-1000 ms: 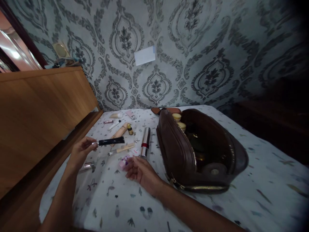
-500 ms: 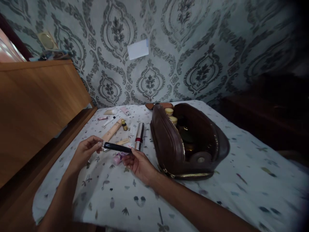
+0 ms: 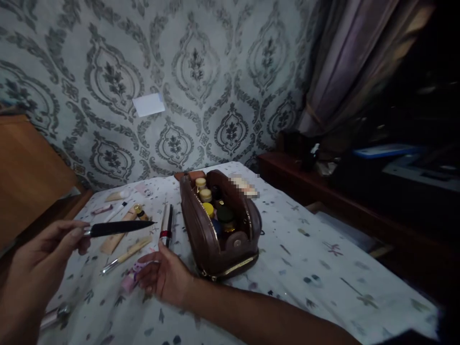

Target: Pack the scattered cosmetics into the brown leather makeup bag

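My left hand (image 3: 59, 247) pinches the silver end of a slim black pen-shaped cosmetic (image 3: 118, 228), which points right and narrows to a fine tip. Below that tip, my right hand (image 3: 167, 275) is open, palm turned up and fingers loosely apart. Its fingers are beside a pink-and-purple item (image 3: 132, 278) on the patterned sheet; whether they touch it I cannot tell. A silver tube with a red band (image 3: 166, 225) lies just beyond my right thumb. To the right stands an unzipped brown leather bag (image 3: 194, 235) holding several jars with yellow and dark lids.
On the sheet (image 3: 309, 297) lie a beige tube (image 3: 111, 243), a brush-like stick (image 3: 134, 249), a small gold-capped bottle (image 3: 139, 212) and a white tube (image 3: 115, 212). A wooden cabinet (image 3: 32, 167) stands left. Dark furniture (image 3: 280, 175) lines the right.
The view has swung right. My right hand has let go of the black cosmetic's end and opened. My left hand alone now holds it, and its pointed tip shows.
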{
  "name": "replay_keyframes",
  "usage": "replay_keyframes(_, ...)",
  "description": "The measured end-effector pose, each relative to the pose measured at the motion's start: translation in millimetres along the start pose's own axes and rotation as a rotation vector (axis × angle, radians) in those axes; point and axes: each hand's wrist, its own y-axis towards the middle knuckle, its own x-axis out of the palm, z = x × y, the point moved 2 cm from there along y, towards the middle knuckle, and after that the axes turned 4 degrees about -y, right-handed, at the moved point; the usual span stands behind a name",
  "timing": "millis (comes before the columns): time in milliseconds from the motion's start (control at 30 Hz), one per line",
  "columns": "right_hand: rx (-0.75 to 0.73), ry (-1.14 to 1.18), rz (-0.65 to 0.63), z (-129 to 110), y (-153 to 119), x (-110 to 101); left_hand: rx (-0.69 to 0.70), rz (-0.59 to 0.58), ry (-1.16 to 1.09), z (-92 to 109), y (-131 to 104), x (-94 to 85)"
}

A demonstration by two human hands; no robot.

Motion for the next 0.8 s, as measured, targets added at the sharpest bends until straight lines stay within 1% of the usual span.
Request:
replay_keyframes(67,-0.001,-0.009,-0.012,0.1,1.4,-0.9,-0.023,0.07,-0.115,22.9,9.2,8.9)
replay_keyframes(133,-0.006,-0.004,-0.021,0.3,2.5,-1.8,0.007,0.068,-0.193,52.6,18.5,22.6)
replay_keyframes(200,0.001,0.0,-0.023,0.7,3.2,-2.2,0.043,0.039,-0.181,82.1,28.2,38.5)
replay_keyframes(233,0.004,0.003,-0.019,0.8,3.3,-2.2,0.092,0.037,-0.181,95.6,33.2,46.4)
replay_keyframes(300,0.0,0.011,-0.003,0.4,3.3,-1.7,0.178,-0.039,-0.165,117.7,44.1,64.5)
replay_keyframes(367,-0.005,0.017,0.018,-0.3,3.1,-0.9,0.267,-0.157,-0.176,133.6,56.0,85.1)
replay_keyframes(433,0.014,0.01,0.037,-0.8,3.1,-0.3,0.337,-0.286,-0.193,143.6,68.3,107.8)
replay_keyframes(533,0.038,-0.004,0.056,-1.4,3.3,-0.2,0.374,-0.409,-0.166,148.2,85.4,142.1)
replay_keyframes(667,0.037,0.001,0.026,-1.4,2.9,-0.4,0.345,-0.471,-0.092,143.5,101.7,180.1)
replay_keyframes(800,0.024,-0.012,0.0,-2.6,0.5,0.4,0.368,-0.499,-0.06,142.9,108.3,204.7)
